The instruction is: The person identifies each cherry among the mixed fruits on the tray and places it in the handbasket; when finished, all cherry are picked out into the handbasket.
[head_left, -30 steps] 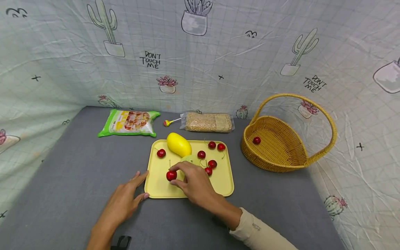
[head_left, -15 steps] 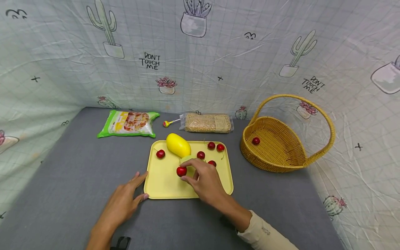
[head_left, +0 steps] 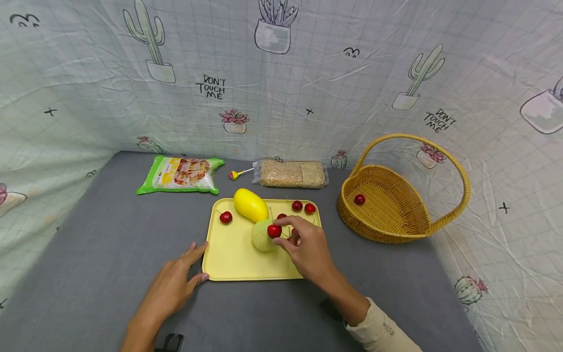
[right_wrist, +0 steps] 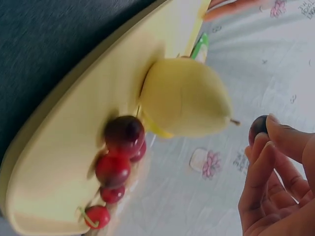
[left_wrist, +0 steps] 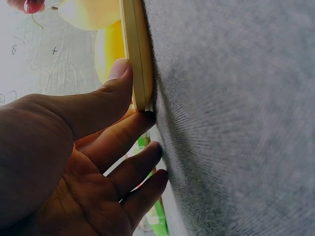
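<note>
My right hand (head_left: 310, 252) pinches a red cherry (head_left: 274, 231) between thumb and fingertips, raised over the tray beside the pale green pear (head_left: 261, 236). In the right wrist view that cherry (right_wrist: 258, 130) is dark at the fingertips, apart from the pear (right_wrist: 184, 97). The left hand (head_left: 172, 283) touches the left edge of the yellow tray (head_left: 228, 266) with straight fingers; the left wrist view shows its thumb against the rim (left_wrist: 138, 64). A yellow mango (head_left: 250, 205) lies behind the pear. One cherry (head_left: 226, 217) is at the tray's left, several at its right, some partly hidden by the right hand.
A wicker basket (head_left: 384, 230) with a tall handle stands right of the tray, one cherry (head_left: 359, 199) inside. Behind the tray lie a green snack bag (head_left: 182, 174), a lollipop (head_left: 234, 174) and a clear bag of grain (head_left: 292, 174). Patterned cloth (head_left: 272, 88) hangs behind.
The right hand has carried the pinched cherry rightward and slightly back, from the tray's left part to beside the pear, uncovering more of the pear. The left hand has stayed at the tray's edge.
</note>
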The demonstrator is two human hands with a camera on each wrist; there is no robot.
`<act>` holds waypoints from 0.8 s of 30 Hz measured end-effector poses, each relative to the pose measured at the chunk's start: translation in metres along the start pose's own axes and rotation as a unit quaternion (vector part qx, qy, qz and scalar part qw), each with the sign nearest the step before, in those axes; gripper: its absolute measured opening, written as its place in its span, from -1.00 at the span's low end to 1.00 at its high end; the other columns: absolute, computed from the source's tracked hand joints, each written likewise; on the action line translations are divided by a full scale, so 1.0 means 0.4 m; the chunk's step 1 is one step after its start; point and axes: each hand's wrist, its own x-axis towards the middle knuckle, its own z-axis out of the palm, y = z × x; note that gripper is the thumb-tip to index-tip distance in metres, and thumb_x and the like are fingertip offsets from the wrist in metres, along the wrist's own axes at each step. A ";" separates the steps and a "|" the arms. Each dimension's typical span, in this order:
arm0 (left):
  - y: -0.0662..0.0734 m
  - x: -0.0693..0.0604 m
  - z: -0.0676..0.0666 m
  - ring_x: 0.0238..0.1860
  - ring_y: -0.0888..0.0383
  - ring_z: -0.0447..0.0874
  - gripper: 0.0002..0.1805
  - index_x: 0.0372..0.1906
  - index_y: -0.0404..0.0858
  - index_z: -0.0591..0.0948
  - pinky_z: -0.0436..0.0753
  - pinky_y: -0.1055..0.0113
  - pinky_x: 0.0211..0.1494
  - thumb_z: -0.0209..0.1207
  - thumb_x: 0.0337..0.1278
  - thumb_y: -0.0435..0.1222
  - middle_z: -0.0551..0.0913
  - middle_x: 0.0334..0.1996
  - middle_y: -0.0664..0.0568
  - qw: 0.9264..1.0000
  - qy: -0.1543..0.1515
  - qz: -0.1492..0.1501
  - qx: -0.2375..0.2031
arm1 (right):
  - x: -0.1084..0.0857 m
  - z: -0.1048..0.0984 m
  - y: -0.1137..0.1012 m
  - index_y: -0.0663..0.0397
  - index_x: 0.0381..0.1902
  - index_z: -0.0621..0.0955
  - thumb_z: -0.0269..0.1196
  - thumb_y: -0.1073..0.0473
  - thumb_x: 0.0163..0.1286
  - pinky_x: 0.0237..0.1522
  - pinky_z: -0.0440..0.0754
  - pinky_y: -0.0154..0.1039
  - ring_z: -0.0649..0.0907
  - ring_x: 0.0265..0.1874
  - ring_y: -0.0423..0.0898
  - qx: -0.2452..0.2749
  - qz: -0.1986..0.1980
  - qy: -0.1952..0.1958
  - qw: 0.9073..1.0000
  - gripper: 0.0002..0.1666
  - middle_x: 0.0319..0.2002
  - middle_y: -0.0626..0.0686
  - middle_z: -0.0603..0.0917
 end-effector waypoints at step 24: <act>-0.007 -0.002 0.005 0.42 -0.36 0.56 -0.16 0.54 -0.24 0.48 0.59 -0.34 0.34 0.53 0.13 -0.30 0.51 0.45 -0.37 1.000 0.001 0.004 0.003 | 0.010 -0.112 0.087 -0.02 0.07 0.79 0.61 0.23 0.20 0.08 0.71 0.09 0.70 -0.06 0.08 -0.054 0.064 0.078 0.993 -0.56 -0.10 0.09 0.76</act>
